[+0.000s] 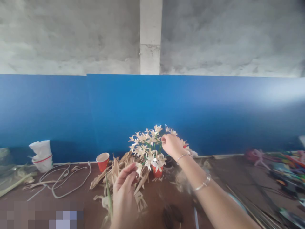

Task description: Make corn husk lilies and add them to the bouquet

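The right hand (172, 145) pinches a pale flower (158, 128) at the top of the bouquet (149, 148); its fingertips are hidden among the petals. The left hand (124, 190) holds a dry, papery husk strip (138, 168) between thumb and fingers. The bouquet's red cup (157, 171) is mostly covered by blooms. Stiff, curled husks (114, 173) lie around it on the brown table (78, 203). The right side is blurred.
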`<state>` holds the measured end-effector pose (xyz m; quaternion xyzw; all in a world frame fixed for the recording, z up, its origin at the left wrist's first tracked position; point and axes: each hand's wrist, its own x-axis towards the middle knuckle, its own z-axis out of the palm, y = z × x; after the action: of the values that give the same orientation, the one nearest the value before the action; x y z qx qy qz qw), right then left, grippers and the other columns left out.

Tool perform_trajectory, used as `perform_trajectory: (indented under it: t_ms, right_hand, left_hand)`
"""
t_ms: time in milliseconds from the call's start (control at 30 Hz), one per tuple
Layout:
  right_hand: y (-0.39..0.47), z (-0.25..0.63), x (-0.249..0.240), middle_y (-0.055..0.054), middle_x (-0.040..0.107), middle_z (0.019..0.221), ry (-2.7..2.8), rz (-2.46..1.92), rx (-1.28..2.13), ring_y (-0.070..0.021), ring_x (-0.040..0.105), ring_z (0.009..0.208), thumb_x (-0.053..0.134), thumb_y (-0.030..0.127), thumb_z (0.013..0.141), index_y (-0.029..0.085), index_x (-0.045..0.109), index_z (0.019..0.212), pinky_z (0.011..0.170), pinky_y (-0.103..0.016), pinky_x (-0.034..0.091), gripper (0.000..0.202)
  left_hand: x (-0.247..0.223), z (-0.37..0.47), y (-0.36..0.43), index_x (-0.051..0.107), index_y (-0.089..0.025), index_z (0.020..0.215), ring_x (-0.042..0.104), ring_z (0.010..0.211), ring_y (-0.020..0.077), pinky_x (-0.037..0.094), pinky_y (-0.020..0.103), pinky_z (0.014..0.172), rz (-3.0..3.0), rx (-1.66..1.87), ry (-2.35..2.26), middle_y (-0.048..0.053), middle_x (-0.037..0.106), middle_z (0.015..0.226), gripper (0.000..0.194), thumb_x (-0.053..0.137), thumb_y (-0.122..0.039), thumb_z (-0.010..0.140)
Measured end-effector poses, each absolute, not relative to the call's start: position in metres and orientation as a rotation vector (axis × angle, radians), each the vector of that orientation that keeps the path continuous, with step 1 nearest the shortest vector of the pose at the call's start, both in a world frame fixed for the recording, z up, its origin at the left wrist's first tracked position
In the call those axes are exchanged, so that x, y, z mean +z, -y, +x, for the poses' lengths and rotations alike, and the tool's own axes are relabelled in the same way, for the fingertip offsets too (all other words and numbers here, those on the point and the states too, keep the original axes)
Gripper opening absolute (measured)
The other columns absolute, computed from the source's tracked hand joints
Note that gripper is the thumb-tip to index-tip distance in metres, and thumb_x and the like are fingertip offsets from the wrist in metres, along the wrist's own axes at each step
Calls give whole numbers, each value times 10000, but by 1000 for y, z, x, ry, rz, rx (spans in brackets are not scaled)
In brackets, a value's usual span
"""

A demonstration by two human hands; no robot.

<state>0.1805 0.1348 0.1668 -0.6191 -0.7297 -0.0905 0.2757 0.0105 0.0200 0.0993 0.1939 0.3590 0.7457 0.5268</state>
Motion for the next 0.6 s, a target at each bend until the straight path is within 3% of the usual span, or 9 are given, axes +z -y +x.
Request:
perform_trajectory:
  t_ms: [267, 367, 467, 600]
  right_hand:
    - [-98, 188, 164, -94, 592, 1097, 1930, -1492, -385, -246, 497, 1051, 497, 149, 766, 179, 571, 1090, 888, -377, 383, 334]
    - [-66, 189, 146, -78, 629, 971, 1802, -1149, -414, -216, 550, 954, 427, 154, 823, 197, 563, 1037, 865, -368, 407, 258]
    - [-35, 189, 106, -51, 651, 831, 1911, -1043, -240, -180, 600, 794, 405, 180, 848, 226, 571, 961, 739, -296, 456, 206]
    - [-15, 186, 36, -48, 690, 811, 2196, -1574, 161, -195, 640, 752, 411, 150, 803, 254, 640, 834, 714, -296, 478, 253]
  left_hand:
    - [112, -22, -27, 700, -181, 813, 579, 675, 92, 429, 168, 587, 495, 1990, -819, 4, 665, 770, 206, 696, -178, 607]
    - [114, -36, -30, 695, -194, 853, 581, 695, 102, 426, 185, 604, 521, 2074, -816, 2, 662, 785, 208, 685, -243, 651]
    - [110, -47, -36, 690, -201, 899, 592, 746, 129, 425, 208, 636, 594, 2073, -944, 10, 674, 830, 270, 688, -314, 653]
    - [91, -68, -51, 710, -182, 816, 612, 811, 202, 423, 254, 688, 1023, 1784, -1442, 53, 703, 860, 246, 673, -335, 628]
